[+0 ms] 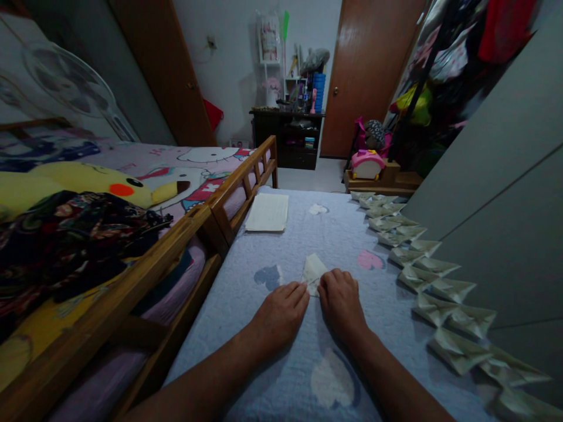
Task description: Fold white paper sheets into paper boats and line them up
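A small folded sheet of paper lies flat on the light blue bed cover, partly hidden by my fingers. My left hand rests at its lower left edge, fingers together and pressing on it. On the right side my right hand has its fingers curled and closed on the paper's edge. A stack of plain paper sheets sits farther back, to the left. Along the right edge stand rows of folded paper shapes, pale and pointed, like small boats.
A wooden bed rail runs along the left. Beyond it lies another bed with a yellow plush toy and dark patterned cloth. A pale cabinet borders the right side. A dark desk stands at the far wall.
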{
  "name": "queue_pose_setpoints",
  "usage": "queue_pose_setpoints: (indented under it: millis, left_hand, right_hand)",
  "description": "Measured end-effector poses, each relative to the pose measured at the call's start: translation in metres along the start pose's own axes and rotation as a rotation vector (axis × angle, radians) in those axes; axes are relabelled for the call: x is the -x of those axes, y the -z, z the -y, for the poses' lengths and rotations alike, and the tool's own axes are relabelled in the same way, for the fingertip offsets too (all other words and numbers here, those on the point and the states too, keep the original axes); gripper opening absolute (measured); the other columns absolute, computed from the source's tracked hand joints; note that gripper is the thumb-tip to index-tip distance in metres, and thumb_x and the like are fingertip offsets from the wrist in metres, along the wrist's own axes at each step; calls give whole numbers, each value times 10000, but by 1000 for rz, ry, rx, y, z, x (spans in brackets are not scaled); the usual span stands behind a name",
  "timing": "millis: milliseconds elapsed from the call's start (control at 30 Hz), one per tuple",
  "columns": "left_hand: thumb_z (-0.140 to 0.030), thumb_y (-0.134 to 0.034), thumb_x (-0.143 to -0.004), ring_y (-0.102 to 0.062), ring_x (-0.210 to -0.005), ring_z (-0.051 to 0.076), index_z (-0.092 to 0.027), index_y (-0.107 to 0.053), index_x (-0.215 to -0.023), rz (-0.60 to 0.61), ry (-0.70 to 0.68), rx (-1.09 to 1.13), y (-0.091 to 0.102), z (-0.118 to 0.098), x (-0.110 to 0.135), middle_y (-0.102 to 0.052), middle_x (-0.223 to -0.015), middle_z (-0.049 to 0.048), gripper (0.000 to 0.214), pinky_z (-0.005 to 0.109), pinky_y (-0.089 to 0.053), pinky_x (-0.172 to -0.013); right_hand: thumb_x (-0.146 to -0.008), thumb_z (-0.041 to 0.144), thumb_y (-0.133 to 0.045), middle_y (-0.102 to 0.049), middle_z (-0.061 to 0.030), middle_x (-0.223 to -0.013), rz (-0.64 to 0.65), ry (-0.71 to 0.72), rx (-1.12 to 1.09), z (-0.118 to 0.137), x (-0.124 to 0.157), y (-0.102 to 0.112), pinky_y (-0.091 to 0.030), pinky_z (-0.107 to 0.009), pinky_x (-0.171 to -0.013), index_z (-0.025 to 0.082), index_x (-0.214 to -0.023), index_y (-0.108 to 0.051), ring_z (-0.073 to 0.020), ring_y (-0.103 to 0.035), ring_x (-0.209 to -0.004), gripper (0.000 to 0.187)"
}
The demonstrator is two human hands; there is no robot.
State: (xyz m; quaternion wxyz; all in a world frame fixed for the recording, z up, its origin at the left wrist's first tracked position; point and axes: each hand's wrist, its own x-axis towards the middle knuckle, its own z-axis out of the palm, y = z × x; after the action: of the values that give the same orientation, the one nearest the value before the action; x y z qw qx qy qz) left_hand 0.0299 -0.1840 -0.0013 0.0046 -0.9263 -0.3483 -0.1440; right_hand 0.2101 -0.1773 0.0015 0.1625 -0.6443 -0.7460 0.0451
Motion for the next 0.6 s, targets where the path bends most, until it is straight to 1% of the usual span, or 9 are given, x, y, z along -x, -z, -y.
queue_pose_setpoints:
  millis: [100, 200, 367, 433, 600]
  left_hand:
    - [-87, -465, -931, -625, -1146, 267, -88, -619, -1198, -23, 14, -11, 0, -1, 0, -673, -1234, 155, 308, 404, -558, -935]
    - [-77, -462, -931, -648, -1094, 249, -102, -639, -1124, -37, 46, -2, 1, -1, 0, -695, -1164, 144, 263, 386, -567, -911]
    - [-72, -449, -936, -658, -1023, 243, -109, -644, -1042, -17, 75, 16, 2, -1, -1, -697, -1086, 139, 225, 373, -581, -838]
    - [-67, -461, -928, -654, -1019, 250, -104, -644, -1030, -14, 67, 17, 1, 0, -2, -694, -1079, 145, 212, 376, -581, -830]
    - [-75, -499, -910, -655, -976, 264, -117, -648, -960, 4, 65, 7, 2, 1, -2, -697, -1057, 143, 163, 398, -584, -794]
  right_hand:
    - [-930, 176, -531, -612, -51, -939, 24, 21, 9, 0, 0, -1, -307, -352, -802, 210, -888, -593, -238, -486, -917, 82]
    - [-930, 245, -548, -607, -57, -942, 21, 12, 38, 2, -1, 0, -304, -356, -799, 209, -888, -584, -246, -488, -923, 66]
    - [-897, 433, -602, -597, -77, -952, 23, -5, 77, 7, -1, 3, -311, -367, -797, 203, -906, -577, -267, -488, -931, 232]
    - [-892, 451, -601, -594, -82, -958, 26, -15, 91, 8, -1, 3, -314, -373, -795, 204, -916, -578, -275, -486, -940, 249]
    - [-895, 424, -592, -584, -87, -997, 52, -51, 72, 6, 0, 4, -315, -385, -811, 211, -963, -579, -281, -485, -963, 223]
